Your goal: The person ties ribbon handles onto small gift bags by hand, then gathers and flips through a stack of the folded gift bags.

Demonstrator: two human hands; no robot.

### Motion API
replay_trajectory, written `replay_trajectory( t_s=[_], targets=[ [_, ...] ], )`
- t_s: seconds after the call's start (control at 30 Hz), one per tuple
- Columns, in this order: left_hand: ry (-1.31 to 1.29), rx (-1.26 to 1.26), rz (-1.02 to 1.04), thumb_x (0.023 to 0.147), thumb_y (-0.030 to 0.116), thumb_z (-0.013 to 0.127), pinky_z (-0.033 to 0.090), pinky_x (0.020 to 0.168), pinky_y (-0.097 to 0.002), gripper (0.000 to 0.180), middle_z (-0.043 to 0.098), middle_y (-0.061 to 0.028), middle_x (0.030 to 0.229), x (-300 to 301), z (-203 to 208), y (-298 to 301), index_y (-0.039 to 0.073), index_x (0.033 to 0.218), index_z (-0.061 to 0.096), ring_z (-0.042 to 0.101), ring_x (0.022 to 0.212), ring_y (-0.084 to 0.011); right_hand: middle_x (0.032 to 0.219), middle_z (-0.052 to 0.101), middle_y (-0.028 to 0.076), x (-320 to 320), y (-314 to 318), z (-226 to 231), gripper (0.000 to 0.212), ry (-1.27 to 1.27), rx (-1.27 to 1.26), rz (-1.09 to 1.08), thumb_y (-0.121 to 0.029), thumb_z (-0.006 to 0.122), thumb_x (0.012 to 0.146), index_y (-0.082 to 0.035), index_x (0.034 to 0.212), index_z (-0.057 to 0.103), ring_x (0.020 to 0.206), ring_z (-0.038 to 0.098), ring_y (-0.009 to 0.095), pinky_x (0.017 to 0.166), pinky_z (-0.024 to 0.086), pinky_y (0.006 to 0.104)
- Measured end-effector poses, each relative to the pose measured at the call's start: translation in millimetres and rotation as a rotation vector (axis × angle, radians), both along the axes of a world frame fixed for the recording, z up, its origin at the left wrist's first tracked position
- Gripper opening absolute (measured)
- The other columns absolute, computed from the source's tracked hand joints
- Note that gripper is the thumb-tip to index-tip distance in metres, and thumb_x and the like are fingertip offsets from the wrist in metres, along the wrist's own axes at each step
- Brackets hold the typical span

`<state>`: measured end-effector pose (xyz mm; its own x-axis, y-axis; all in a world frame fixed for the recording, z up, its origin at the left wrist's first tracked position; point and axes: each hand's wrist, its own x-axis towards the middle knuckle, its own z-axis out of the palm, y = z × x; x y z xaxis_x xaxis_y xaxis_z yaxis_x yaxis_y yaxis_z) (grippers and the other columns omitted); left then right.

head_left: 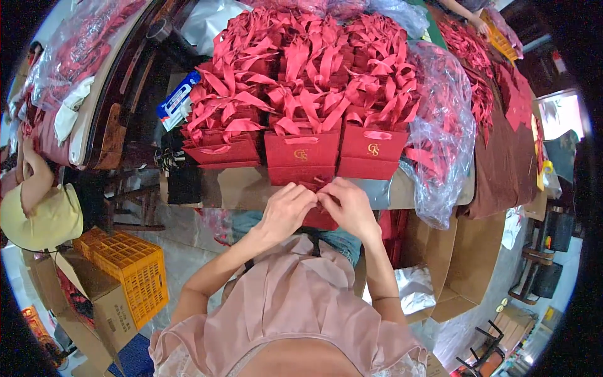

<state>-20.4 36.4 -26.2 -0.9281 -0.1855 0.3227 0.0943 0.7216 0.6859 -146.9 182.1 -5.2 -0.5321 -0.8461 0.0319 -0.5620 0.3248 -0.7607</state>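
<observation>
At the table's front edge, a red paper gift bag (320, 219) hangs low between my hands, partly hidden by them. My left hand (287, 210) is closed, its fingertips pinching the bag's upper part. Close beside it my right hand (347, 208) also pinches there, thumb and forefinger together. The exact bit between the fingertips is too small to make out. Just beyond my fingers stand rows of red gift bags (303, 157) with gold marks on their fronts. Loops of red ribbon (312, 81) rise from their tops in a thick tangle.
Clear plastic wrapping (443, 138) with red ribbon bags lies right of the rows. A blue-white packet (179, 100) is at left. Below the table are a cardboard box (465, 270) and a yellow crate (135, 276). Another person's arm (34, 176) shows at far left, another's hand (482, 28) at upper right.
</observation>
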Motion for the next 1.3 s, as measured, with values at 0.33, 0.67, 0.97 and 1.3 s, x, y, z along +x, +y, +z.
replay_trajectory(
  t_s=[0.33,0.67,0.97,1.3],
  targets=[
    [0.084,-0.052,-0.119,0.076,0.001,0.067,0.048,0.068,-0.0380,0.014,0.057,-0.0081,0.084,0.0,-11.6,-3.9,0.004,0.088,0.063,0.054,0.077,-0.0277,0.082,0.068,0.013,-11.5,-1.8,-16.5,0.015,-0.291,0.110,-0.026,-0.021,0.071,0.083,-0.007,0.086,0.076,0.075,0.067,0.029,0.071,0.052,0.0389],
    [-0.094,0.217,0.083,0.080,0.009,0.077,0.049,0.059,-0.0354,0.018,0.063,-0.0089,0.080,-6.9,2.9,-3.5,0.003,0.087,0.061,0.059,0.065,-0.0234,0.084,0.064,0.007,-2.0,-9.4,-10.2,0.012,-0.376,-0.174,-0.185,-0.010,0.071,0.089,0.001,0.092,0.073,0.071,0.061,0.012,0.059,0.047,0.0264],
    [-0.093,0.145,0.139,0.081,0.018,0.079,0.048,0.057,-0.0359,0.016,0.065,-0.0087,0.073,-5.9,-9.9,-4.1,0.004,0.085,0.072,0.060,0.061,-0.0226,0.088,0.066,0.010,-11.5,-4.3,-8.9,0.016,-0.143,-0.135,-0.239,-0.009,0.070,0.089,-0.002,0.104,0.073,0.071,0.064,0.018,0.062,0.049,0.0299],
    [-0.097,0.127,0.134,0.083,0.016,0.076,0.049,0.060,-0.0373,0.014,0.064,-0.0098,0.072,-9.1,-7.4,-1.4,0.003,0.085,0.072,0.060,0.064,-0.0256,0.088,0.067,0.012,-12.3,-6.5,-33.5,0.015,-0.156,-0.027,-0.151,-0.015,0.073,0.084,-0.005,0.096,0.072,0.075,0.068,0.027,0.068,0.053,0.0373]
  ],
)
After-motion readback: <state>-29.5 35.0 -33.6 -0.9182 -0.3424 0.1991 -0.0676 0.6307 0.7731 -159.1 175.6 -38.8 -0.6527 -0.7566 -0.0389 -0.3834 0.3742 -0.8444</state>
